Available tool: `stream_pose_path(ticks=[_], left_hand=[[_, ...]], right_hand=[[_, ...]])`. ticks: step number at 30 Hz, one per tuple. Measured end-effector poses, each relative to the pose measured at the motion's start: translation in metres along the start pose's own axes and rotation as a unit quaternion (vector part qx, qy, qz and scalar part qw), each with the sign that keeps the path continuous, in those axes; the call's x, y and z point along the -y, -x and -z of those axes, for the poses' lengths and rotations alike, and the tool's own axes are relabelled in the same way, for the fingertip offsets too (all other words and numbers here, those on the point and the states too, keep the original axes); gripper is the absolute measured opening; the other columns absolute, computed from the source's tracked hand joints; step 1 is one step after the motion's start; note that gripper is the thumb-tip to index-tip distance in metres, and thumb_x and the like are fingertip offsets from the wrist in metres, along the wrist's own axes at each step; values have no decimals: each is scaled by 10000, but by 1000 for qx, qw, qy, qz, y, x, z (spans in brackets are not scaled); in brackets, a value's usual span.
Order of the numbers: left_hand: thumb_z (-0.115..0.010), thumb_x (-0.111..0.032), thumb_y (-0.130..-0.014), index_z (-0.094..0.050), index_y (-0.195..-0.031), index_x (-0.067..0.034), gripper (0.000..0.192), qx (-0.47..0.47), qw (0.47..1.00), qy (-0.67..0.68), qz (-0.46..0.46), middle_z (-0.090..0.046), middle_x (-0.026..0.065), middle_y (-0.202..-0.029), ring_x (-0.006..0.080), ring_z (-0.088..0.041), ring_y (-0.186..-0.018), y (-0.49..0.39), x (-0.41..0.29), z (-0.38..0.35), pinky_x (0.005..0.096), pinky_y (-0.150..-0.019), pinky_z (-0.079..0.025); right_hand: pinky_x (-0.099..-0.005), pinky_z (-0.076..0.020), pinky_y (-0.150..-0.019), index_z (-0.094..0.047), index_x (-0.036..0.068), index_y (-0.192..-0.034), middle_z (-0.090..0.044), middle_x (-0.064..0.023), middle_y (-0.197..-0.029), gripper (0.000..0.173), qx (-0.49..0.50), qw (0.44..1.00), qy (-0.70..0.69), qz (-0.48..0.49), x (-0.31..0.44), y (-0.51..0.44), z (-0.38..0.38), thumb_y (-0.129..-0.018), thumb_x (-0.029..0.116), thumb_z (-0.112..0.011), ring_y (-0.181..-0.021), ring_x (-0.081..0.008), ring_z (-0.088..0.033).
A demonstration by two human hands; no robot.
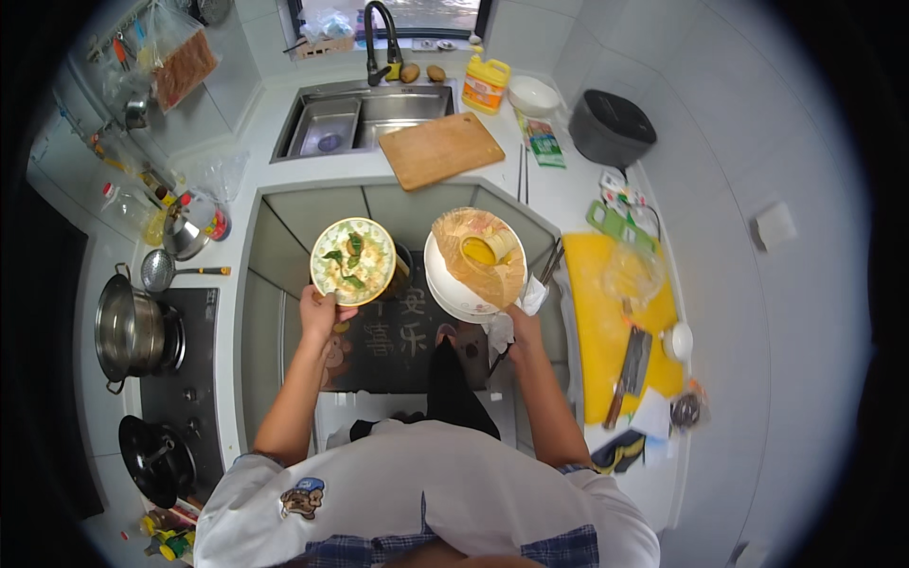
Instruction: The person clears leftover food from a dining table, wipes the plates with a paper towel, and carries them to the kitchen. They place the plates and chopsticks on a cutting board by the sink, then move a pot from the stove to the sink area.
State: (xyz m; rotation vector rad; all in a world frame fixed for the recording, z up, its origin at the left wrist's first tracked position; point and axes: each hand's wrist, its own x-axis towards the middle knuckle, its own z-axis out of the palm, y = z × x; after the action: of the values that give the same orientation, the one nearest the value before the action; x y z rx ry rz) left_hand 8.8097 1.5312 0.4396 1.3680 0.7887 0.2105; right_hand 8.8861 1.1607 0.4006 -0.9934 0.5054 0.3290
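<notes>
My left hand grips the near edge of a patterned plate with a yellow rim. Green leaves and a brown bit of food lie on it. With my right hand I hold stacked white bowls by their near right side. Inside the top one sits a brown paper liner with a round cup-like item, yellow inside. Crumpled white tissue and dark chopsticks are at the same hand; how the fingers hold them is hidden. Both hands are above the floor mat.
Ahead is a steel sink, with a wooden cutting board overlapping its corner. On the right counter, a cleaver lies on a yellow board. A steel pot and a black wok stand on the left stove.
</notes>
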Motion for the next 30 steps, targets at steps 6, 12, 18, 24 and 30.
stream_pose_path(ticks=[6,12,18,24,30], left_hand=[[-455,34,-932,-386,-1147,34,226,-46,998,20,35,-637,249,-943,339,-713,-693,-76,-34,-105,364,-572,-639],[-450,46,-925,-370,-1162,39,251,-78,995,3,54,-634,246,-937,323,-708,-682,-155,-58,-132,357,-557,-637],[-401,96,-934,-332,-1254,29,334,-39,998,-13,50,-598,282,-1078,323,-718,-784,-267,-63,-178,363,-607,-658],[-451,37,-937,-354,-1205,12,285,5,995,-11,97,-628,209,-986,296,-717,-790,-352,-76,-204,387,-635,-646],[-450,25,-935,-360,-1199,-1,280,50,990,-58,122,-632,194,-966,273,-711,-783,-425,-87,-217,374,-649,-636]], right_hand=[[-364,-562,-787,-574,-62,-1262,-669,-135,-1156,513,-26,998,59,-2,69,-172,-31,-799,62,-756,-957,-248,-687],[-375,-554,-809,-547,-67,-1282,-659,-127,-1178,582,-32,998,55,-3,107,-311,-74,-780,98,-790,-980,-250,-677],[-392,-546,-842,-518,-52,-1313,-634,-133,-1230,616,-108,992,59,-24,120,-422,-90,-783,98,-793,-1035,-260,-658],[-396,-581,-743,-541,-70,-1256,-676,-147,-1103,518,-106,994,39,6,103,-473,-113,-798,62,-745,-913,-286,-696],[-394,-580,-780,-555,-62,-1246,-678,-143,-1107,519,-127,991,34,-13,108,-484,-153,-784,58,-757,-916,-288,-697]])
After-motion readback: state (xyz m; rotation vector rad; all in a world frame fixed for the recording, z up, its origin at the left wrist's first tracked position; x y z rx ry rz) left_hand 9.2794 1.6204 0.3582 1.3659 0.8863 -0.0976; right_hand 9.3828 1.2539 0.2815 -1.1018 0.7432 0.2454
